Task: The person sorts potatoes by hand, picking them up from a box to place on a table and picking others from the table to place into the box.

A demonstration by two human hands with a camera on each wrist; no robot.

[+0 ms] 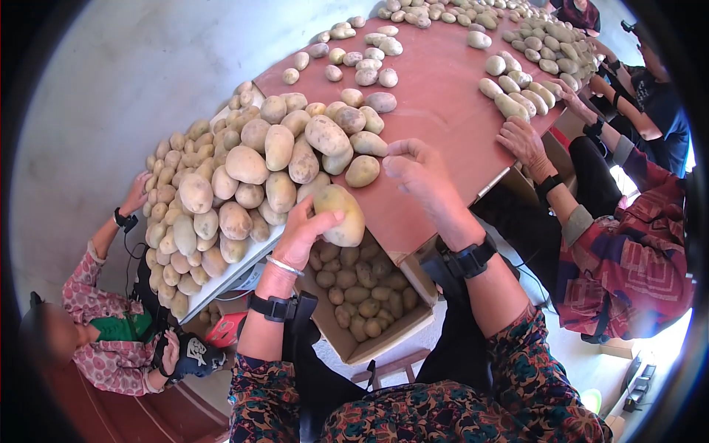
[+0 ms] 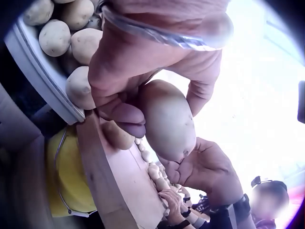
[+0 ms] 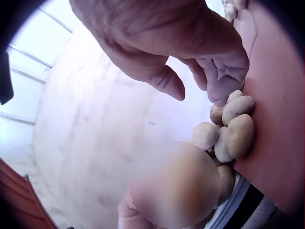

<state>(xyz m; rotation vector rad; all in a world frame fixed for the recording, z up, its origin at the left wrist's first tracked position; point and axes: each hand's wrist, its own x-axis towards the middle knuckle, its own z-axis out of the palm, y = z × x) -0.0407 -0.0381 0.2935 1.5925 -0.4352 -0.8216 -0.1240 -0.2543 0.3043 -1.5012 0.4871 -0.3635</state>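
A large yellowish potato [image 1: 341, 215] is gripped in my left hand [image 1: 298, 235], thumb across its near side. In the left wrist view the fingers curl round the same potato [image 2: 167, 120]. My right hand [image 1: 427, 183] hovers to its right over the red tabletop, holding nothing. Its thumb stands apart from bent fingers in the right wrist view, close above several potatoes [image 3: 239, 136]. Left of both hands rises a big heap of potatoes [image 1: 247, 165]. Below them sits a cardboard box [image 1: 399, 330] with many smaller potatoes inside.
The red table [image 1: 450, 96] runs away to the back, with more potatoes [image 1: 521, 92] along its right edge. Other people sit at the left and right, one hand [image 1: 524, 140] resting at the right edge. A yellow bucket [image 2: 71, 176] stands beneath the left side.
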